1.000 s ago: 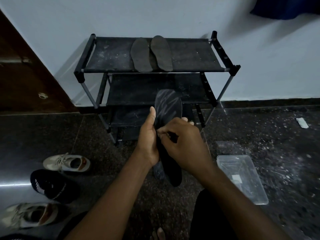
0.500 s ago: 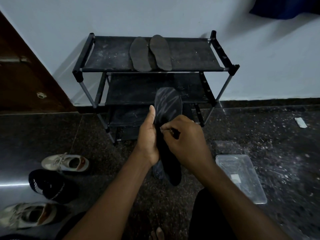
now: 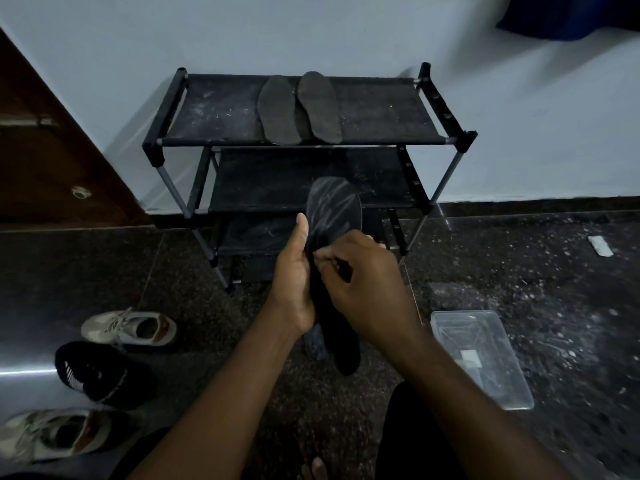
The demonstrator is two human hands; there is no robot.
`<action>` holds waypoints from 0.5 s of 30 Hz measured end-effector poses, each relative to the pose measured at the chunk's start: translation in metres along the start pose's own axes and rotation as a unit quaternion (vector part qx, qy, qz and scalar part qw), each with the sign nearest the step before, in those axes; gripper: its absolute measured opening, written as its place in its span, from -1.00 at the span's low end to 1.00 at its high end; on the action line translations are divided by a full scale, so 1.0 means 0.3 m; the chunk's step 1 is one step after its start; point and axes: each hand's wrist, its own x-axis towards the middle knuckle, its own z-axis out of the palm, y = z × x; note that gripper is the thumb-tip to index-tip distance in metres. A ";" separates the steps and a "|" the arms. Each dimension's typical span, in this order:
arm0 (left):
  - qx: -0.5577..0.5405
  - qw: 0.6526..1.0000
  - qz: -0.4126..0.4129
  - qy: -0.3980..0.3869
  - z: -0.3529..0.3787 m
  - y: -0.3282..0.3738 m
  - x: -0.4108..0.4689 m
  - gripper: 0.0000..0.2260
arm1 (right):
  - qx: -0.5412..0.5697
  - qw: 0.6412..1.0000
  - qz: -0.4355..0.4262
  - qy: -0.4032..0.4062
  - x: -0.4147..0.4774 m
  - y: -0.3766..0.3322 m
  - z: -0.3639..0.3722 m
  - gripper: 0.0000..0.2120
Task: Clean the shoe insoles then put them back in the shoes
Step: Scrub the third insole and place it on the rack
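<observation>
Head view, left hand (image 3: 293, 284), right hand (image 3: 369, 289) grip black insole (image 3: 334, 206), rack (image 3: 221, 112) beyond

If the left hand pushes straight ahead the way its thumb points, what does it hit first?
Probably the black shoe rack: the left hand, gripping the dark insole, points toward its lower shelves. Nothing shows between them, though depth is hard to judge from this view.

Black insole (image 3: 334, 209), faint pale streaks perhaps; grey-white sneaker (image 3: 130, 328); black rack (image 3: 367, 116).
</observation>
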 end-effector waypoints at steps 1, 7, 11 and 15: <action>-0.013 1.000 -0.005 0.000 0.004 0.005 -0.004 -0.25 | 0.001 1.000 0.000 -0.017 -0.006 -0.003 0.000 -0.89; 0.000 1.000 0.001 -0.007 0.007 0.006 -0.003 -0.25 | -0.019 1.000 0.020 -0.001 -0.002 0.022 -0.010 -0.90; -0.010 1.000 -0.012 -0.024 -0.004 -0.002 0.001 -0.23 | -0.007 1.000 0.013 0.016 0.007 0.007 -0.003 -0.90; -0.029 0.999 -0.023 -0.028 0.007 0.008 -0.013 -0.17 | 0.001 1.000 0.000 -0.026 -0.003 0.002 -0.008 -0.89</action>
